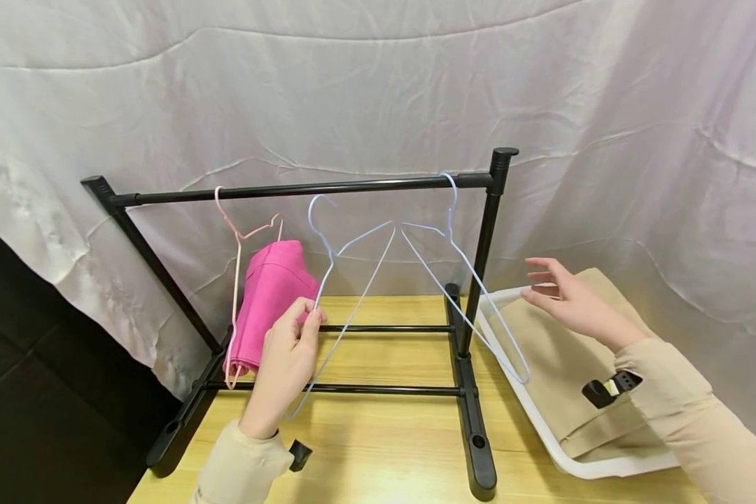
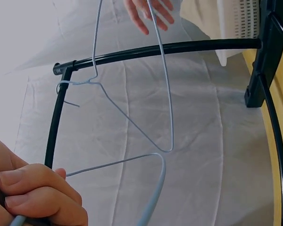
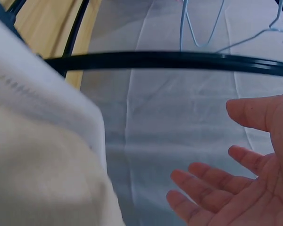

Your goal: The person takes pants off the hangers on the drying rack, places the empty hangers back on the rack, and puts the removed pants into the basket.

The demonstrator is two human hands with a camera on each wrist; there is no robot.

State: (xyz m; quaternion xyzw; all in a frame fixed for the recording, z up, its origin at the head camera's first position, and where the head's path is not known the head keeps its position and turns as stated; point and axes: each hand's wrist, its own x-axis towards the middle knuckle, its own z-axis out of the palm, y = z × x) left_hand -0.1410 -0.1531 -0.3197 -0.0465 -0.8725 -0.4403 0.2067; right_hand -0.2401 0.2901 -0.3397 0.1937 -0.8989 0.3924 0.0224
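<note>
My left hand (image 1: 290,343) pinches one side of a light blue wire hanger (image 1: 332,253) between thumb and fingers. That hanger's hook is just below the rack's top bar (image 1: 378,185) in the head view. A second light blue hanger (image 1: 451,224) hangs from the bar near the right post. On the left, a pink hanger (image 1: 236,280) hangs with folded bright pink cloth (image 1: 277,280) over it. My right hand (image 1: 567,301) is raised over a white basket (image 1: 563,458) holding beige cloth (image 1: 561,364). Its fingers are spread with nothing between them, as the right wrist view also shows.
The black rack stands on a wooden table (image 1: 378,448); its right foot (image 1: 475,441) lies beside the basket. Two lower rods (image 1: 384,389) join the feet. Behind everything hangs a pale curtain (image 1: 365,105). A dark surface (image 1: 31,350) is at the far left.
</note>
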